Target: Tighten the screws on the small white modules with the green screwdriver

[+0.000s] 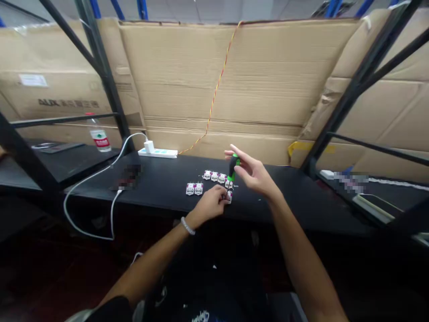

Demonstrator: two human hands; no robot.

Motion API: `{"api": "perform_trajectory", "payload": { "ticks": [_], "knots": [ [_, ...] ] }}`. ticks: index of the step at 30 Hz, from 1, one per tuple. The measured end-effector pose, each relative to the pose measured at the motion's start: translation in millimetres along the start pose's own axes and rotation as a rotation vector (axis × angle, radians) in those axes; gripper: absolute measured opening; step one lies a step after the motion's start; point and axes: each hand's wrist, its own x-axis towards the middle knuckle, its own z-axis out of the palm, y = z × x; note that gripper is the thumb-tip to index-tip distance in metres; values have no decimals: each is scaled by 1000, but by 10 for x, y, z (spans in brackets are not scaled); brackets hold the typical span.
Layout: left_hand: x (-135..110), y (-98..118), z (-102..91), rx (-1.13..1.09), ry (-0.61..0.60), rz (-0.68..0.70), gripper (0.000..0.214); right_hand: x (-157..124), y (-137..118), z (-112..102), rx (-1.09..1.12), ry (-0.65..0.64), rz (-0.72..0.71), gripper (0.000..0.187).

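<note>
A: What does the head view show at the hands?

B: The right hand (252,173) has thumb and fingers around a green-and-black screwdriver (233,167), nearly upright. The left hand (210,203) is pinched on a small white part (229,197), near the front edge of the dark bench (301,201).

A: Which step is that?

B: Screwdriver work on that part, I'd judge; whether the tip touches it, I can't tell. The next move calls for a steady left hand and a straight screwdriver.

A: And around them?

B: Other white parts (214,176) lie beyond and to the left. Farther back, a power strip (157,154) sits before a cardboard wall (261,89), between black metal frames (112,98).
</note>
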Motion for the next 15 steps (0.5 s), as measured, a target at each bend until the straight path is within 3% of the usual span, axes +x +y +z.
{"api": "perform_trajectory", "payload": {
  "ticks": [2,6,12,15],
  "knots": [
    [1,0,0,0,-3,-1,12,7,15,-5,-6,26,14,56],
    [2,4,-3,9,0,5,12,24,9,-9,-236,125,-7,49],
    [0,7,-6,-5,-11,1,12,-22,38,14,29,-30,-15,60],
    [-3,3,-3,-2,-7,10,13,6,66,13,-59,43,-16,53]
  ]
}}
